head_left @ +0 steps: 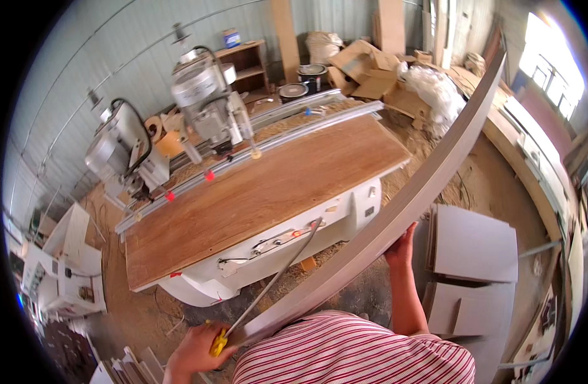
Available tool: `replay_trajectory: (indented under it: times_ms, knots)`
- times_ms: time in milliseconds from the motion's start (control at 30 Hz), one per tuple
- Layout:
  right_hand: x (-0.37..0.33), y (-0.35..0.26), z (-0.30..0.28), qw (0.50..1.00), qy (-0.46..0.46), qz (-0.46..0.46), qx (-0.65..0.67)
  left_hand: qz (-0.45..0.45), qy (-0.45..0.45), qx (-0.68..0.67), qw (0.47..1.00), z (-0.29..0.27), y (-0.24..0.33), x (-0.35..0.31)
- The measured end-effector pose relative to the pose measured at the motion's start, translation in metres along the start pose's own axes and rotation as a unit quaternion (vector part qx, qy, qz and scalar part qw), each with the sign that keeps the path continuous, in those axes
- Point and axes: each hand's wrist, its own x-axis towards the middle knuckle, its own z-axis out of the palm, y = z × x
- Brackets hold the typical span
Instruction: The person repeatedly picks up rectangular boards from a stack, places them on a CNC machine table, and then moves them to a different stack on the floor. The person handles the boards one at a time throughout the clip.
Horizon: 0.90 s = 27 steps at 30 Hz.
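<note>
A long, pale grey-brown wooden board (377, 224) slants across the view from my waist to the upper right, bent by the lens. My right hand (404, 248) grips its underside and right edge near mid-length, thumb up along the side. At the board's near end, my left hand (201, 347) is closed around a yellow-handled tool (218, 343). From it a long thin grey rod or strip reaches toward the machine front; its exact kind is unclear. Whether my left fingers also touch the board end is hidden.
Ahead stands a drilling machine with a brown wooden table (268, 195), metal rails and two grey motor heads (201, 89). Stacked grey panels (476, 243) lie at right. Cardboard (364, 67) and plastic wrap (435, 93) lie behind. A long bench (524, 160) runs along the right.
</note>
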Motion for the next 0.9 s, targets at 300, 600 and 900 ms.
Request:
replay_trajectory:
  times_ms: [300,600,900]
  knots:
    - [0.036,0.004,0.203,0.919,-0.053,-0.190,-0.342,0.068,0.382,-0.254,0.886,0.005,-0.067,0.107]
    - [0.114,0.122,0.345,0.457,-0.279,-0.184,-0.824,-0.136,0.574,-0.629,0.507,0.060,-0.212,0.090]
    - [0.243,0.294,0.292,0.333,-0.492,-0.017,-0.804,-0.336,0.503,-0.731,0.316,0.237,-0.197,0.138]
